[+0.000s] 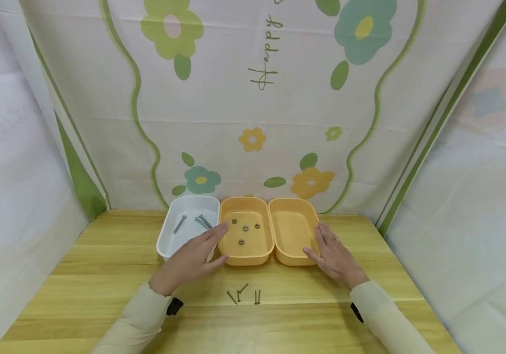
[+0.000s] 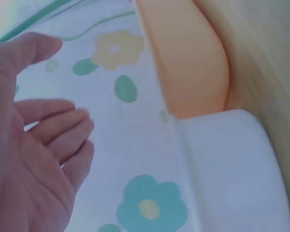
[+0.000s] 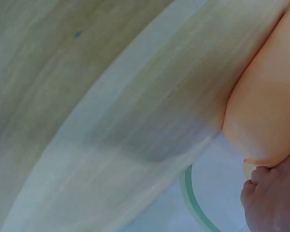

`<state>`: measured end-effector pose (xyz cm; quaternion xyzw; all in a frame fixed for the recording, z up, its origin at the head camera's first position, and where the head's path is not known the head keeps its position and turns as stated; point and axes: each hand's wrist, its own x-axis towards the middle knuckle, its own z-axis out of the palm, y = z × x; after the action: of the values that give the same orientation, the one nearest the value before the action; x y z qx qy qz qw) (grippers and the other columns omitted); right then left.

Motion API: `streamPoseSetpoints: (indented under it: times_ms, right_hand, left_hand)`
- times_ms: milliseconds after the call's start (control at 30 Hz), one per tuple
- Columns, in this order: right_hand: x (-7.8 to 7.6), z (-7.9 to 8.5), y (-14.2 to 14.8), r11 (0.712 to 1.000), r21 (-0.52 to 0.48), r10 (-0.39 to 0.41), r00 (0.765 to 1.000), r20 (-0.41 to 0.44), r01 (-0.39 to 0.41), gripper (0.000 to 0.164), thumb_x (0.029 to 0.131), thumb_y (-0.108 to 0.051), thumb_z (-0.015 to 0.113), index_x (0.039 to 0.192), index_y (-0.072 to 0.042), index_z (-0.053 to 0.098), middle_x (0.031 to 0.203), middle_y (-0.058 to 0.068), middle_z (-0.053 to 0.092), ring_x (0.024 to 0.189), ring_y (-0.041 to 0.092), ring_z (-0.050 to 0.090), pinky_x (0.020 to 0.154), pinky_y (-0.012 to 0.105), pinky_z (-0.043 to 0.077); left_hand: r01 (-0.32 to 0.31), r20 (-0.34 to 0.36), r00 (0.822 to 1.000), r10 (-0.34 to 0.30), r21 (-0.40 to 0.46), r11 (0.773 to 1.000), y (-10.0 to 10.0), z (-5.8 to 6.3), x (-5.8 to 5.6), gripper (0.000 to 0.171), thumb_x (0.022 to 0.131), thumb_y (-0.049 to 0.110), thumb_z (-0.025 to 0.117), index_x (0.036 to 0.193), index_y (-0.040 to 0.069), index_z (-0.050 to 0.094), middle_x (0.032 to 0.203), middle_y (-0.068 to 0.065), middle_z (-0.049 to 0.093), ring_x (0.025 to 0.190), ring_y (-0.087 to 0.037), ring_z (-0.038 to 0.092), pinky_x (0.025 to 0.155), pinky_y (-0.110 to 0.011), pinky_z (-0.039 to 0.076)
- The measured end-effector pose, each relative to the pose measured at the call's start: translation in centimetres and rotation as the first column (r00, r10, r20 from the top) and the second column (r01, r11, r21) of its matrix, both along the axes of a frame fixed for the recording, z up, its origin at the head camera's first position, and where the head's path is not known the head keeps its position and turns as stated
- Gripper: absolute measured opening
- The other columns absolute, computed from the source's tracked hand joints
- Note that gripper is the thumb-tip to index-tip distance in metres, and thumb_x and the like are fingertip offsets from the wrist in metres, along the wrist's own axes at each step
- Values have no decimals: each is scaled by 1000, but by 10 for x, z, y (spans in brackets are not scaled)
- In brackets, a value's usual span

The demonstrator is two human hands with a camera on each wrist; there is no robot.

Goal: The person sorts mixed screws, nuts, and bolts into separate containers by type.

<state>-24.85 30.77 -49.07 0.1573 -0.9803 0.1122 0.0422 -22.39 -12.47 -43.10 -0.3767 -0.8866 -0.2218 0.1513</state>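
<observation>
My left hand [image 1: 193, 258] hangs over the right front part of a white plastic box [image 1: 170, 241], fingers extended and holding nothing. Several long bolts [image 1: 180, 224] lie in that box, partly hidden by the hand. Just right of the fingertips, a yellow box [image 1: 253, 247] contains several nuts [image 1: 245, 228]. With its fingers along the right side and its thumb near the front corner, my right hand [image 1: 334, 255] touches a second yellow box [image 1: 295, 228]. The left wrist view shows the left palm [image 2: 43, 179] with thumb and fingers apart.
Several dark screws [image 1: 232, 297] lie loose on the wooden table [image 1: 209, 324] in front of the boxes. The three boxes stand side by side against a flower-printed cloth [image 1: 217, 113] at the back. Cloth walls [image 1: 469, 206] rise on both sides.
</observation>
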Motion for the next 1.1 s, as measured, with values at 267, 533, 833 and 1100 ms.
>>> streamPoseSetpoints:
  times_ms: [267,533,833,1100]
  right_hand:
    - [-1,1,1,1000,0,-1,1000,3,1,92,110,-59,40,165,10,13,175,28,11,164,44,11,131,62,18]
    - [-1,-1,1,1000,5,3,1000,8,-3,91,111,-58,39,165,10,13,176,28,10,164,45,12,131,63,18]
    - [-2,-1,1,1000,16,9,1000,-3,-9,91,111,-58,39,164,11,15,175,29,11,164,46,13,131,63,20]
    - [-2,-1,1,1000,20,8,1000,-1,-8,91,110,-59,39,164,11,16,175,29,10,163,46,13,131,63,20]
  left_hand:
    - [115,54,993,-110,-123,986,-7,7,12,53,93,27,79,139,2,67,137,-13,73,115,-25,76,98,-40,62]
    - [194,217,965,-150,-196,961,-3,-6,19,44,93,23,79,132,5,73,132,-9,76,120,-26,73,101,-40,61]
    - [265,178,957,-228,-219,939,1,-27,17,35,87,16,83,121,7,77,121,-3,78,112,-17,73,98,-31,61]
    - [275,226,950,-215,-281,919,10,-39,15,21,85,15,82,106,15,78,107,7,76,109,-11,70,101,-29,58]
